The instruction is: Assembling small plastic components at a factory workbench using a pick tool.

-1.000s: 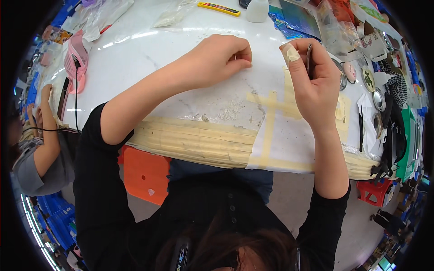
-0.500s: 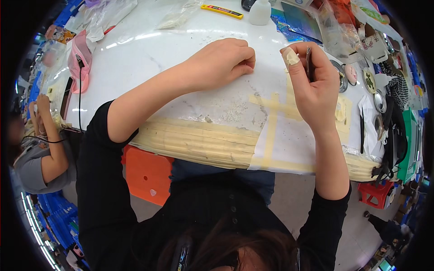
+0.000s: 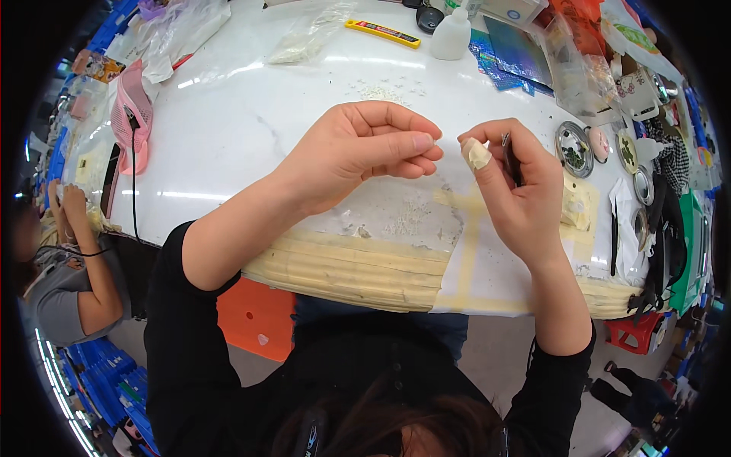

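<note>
My left hand [image 3: 365, 152] hovers over the white table, thumb and fingers pressed together at the tips; whatever they may pinch is too small to see. Close by on the right, my right hand [image 3: 525, 183] is curled round slim dark tweezers [image 3: 511, 160], which lie against the inside of the fingers. Cream tape [image 3: 477, 154] wraps the tip of that thumb. Tiny white grains [image 3: 381, 93] are scattered on the table beyond my left hand, and more pale specks [image 3: 411, 218] lie nearer the front edge.
A yellow cutter [image 3: 383, 33] and a white squeeze bottle [image 3: 452, 36] stand at the back. Round metal tins [image 3: 574, 147] line the right. A pink mesh pouch [image 3: 131, 114] with a black cable lies left. A co-worker's arm [image 3: 90, 259] shows at far left.
My left hand has turned from a loose downward curl to a thumb-up pinch. The right hand, still around the tweezers, sits slightly lower in the picture. The whole view has shifted a little.
</note>
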Available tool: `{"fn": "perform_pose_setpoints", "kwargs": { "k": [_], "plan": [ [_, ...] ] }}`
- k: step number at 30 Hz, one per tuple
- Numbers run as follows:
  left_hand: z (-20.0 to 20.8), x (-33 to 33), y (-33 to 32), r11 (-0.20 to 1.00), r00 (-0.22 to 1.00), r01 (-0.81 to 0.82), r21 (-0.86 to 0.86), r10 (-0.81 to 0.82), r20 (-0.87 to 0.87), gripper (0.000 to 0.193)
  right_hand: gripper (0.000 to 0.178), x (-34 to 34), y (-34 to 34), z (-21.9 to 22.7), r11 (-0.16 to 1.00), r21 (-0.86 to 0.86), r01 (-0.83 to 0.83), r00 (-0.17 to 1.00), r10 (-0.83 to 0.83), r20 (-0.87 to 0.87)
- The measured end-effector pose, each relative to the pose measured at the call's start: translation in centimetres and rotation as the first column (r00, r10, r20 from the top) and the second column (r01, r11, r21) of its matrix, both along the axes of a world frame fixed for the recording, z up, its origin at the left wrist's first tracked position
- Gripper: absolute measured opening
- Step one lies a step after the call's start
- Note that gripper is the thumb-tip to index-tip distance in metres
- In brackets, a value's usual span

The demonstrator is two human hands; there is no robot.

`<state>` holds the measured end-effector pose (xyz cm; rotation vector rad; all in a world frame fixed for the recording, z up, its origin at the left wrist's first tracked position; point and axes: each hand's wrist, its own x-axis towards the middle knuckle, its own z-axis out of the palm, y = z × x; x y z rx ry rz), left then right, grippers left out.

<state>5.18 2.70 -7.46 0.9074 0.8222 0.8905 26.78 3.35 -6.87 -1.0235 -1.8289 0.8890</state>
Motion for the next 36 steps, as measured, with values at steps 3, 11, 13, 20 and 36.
{"fn": "perform_pose_setpoints", "kwargs": {
  "k": [3, 11, 13, 20, 36],
  "plan": [
    [0.2, -0.2, -0.3, 0.998, 1.0, -0.007, 0.067, 0.008, -0.023, 0.016, 0.007, -0.3, -0.2, -0.1, 0.999, -0.039, -0.033, 0.999, 0.034, 0.015],
    [-0.1, 0.0, -1.2, 0.954, 0.993, -0.036, 0.296, 0.068, -0.098, 0.019, 0.016, -0.8, -0.8, 0.0, 0.995, 0.053, -0.08, 0.991, 0.073, 0.111],
    [0.1, 0.1, -1.3, 0.952, 0.989, -0.03, 0.306, 0.072, -0.126, 0.023, 0.017, -0.9, -0.9, 0.0, 0.994, 0.072, -0.083, 0.99, 0.074, 0.119],
    [0.5, 0.3, -1.6, 0.962, 0.983, -0.033, 0.271, 0.08, -0.166, 0.027, 0.018, -0.9, -0.9, 0.0, 0.983, 0.149, -0.105, 0.986, 0.083, 0.148],
    [0.1, 0.6, -1.8, 0.952, 0.973, -0.087, 0.292, 0.144, -0.181, 0.016, 0.016, -1.1, -1.2, -0.3, 0.988, 0.147, -0.053, 0.991, 0.033, 0.131]
  ]
}}
